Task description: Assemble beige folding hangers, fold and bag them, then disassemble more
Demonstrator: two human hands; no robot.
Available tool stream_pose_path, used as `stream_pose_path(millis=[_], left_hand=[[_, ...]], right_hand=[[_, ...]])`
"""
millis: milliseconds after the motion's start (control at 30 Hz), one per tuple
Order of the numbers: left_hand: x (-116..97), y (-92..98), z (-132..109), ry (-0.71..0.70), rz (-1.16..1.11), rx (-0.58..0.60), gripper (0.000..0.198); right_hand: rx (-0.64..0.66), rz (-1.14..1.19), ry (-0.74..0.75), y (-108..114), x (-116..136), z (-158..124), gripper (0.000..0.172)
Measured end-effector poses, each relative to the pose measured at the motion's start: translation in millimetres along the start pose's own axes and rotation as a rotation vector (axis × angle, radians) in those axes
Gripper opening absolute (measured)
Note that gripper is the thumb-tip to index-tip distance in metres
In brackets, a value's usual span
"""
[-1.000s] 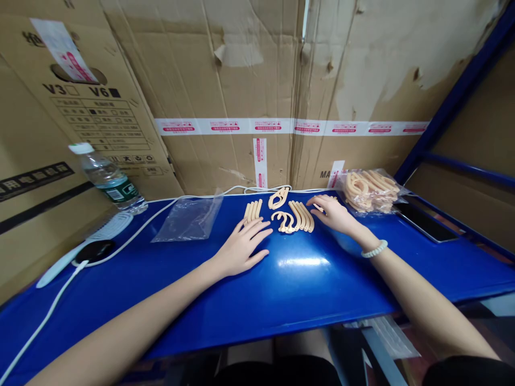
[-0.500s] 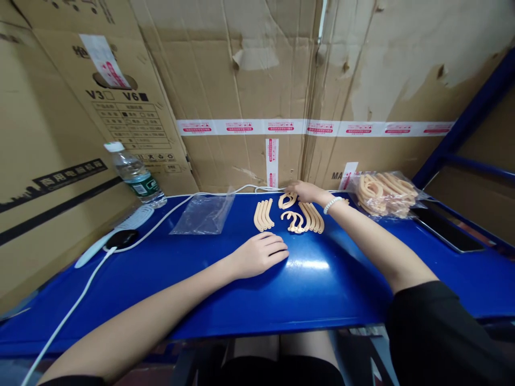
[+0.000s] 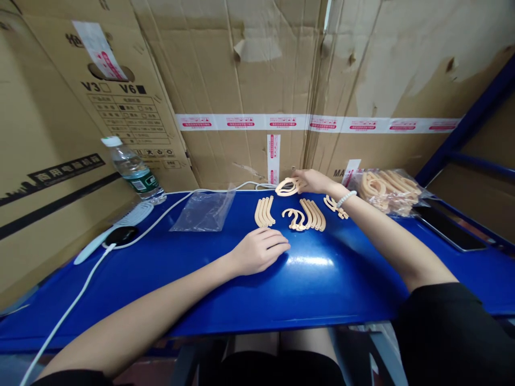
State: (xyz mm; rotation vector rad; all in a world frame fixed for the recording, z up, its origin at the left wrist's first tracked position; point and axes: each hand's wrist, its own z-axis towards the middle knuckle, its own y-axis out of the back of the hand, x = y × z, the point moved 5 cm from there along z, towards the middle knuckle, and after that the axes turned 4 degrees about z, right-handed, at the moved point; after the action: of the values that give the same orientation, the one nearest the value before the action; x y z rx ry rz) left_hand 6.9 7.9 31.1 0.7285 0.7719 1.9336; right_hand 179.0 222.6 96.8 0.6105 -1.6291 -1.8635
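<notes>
My right hand (image 3: 316,181), with a beaded bracelet at its wrist, pinches a beige oval plastic loop piece (image 3: 283,191) at the back of the table. My left hand (image 3: 258,251) lies palm down on the blue surface, fingers stretched out and holding nothing. Just beyond its fingertips is a row of curved beige strips (image 3: 264,213). Beige hook pieces (image 3: 296,221) lie in the middle, beside a second row of curved strips (image 3: 314,214). Under my right wrist are more small beige pieces (image 3: 337,208), partly overlapping each other.
A clear bag of beige parts (image 3: 388,192) stands at the back right, near a dark phone (image 3: 450,228). An open plastic bag (image 3: 204,212), water bottle (image 3: 134,171), hairbrush (image 3: 134,213) and white cable (image 3: 84,287) are on the left. Cardboard (image 3: 241,80) walls the back.
My right hand has lifted the oval loop piece up from the table and moved slightly right. The small pieces by the wrist now show. My left hand stays in place.
</notes>
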Motion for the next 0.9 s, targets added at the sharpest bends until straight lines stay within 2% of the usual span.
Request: stream_pose_path(millis=[67,167,233,333,467,567,700,800,900], left_hand=[[5.8,8.4,0.1,0.143,-0.076,-0.092,0.026],[17.8,22.6,-1.7,0.483,-0.211,-0.270,0.030],[20.6,27.4,-2.5,0.674,-0.273,-0.333,0.034],[13.8,21.5,1.9,0.780,-0.384,-0.249,0.041],[2.6,3.3,2.1,0.790,-0.486,-0.079,0.038],[3.3,-3.4,-5.5,0.823,-0.462,-0.077,0.027],[7.0,-8.5,-14.0,0.885,-0.536,-0.122,0.019],[9.7,-11.7,-17.9,0.981,-0.688,-0.185,0.018],[14.3,-11.8,-20.7,1.071,-0.813,-0.279,0.020]], right_hand=[[-0.063,0.057,0.022,10.4,6.1,-20.8,0.053],[-0.198,0.231,0.169,23.3,31.0,-64.6,0.047],[-0.190,0.285,0.218,23.1,53.6,-94.0,0.046],[-0.116,0.373,0.265,15.1,91.1,-127.6,0.045],[-0.124,0.514,0.292,3.5,123.4,-148.9,0.045],[-0.175,0.631,0.195,-4.3,124.9,-152.4,0.050],[-0.184,0.941,-0.017,-13.8,116.9,-152.0,0.056],[-0.170,1.130,-0.161,-19.9,111.0,-150.5,0.041],[-0.154,1.208,-0.288,-24.6,100.7,-148.1,0.025]])
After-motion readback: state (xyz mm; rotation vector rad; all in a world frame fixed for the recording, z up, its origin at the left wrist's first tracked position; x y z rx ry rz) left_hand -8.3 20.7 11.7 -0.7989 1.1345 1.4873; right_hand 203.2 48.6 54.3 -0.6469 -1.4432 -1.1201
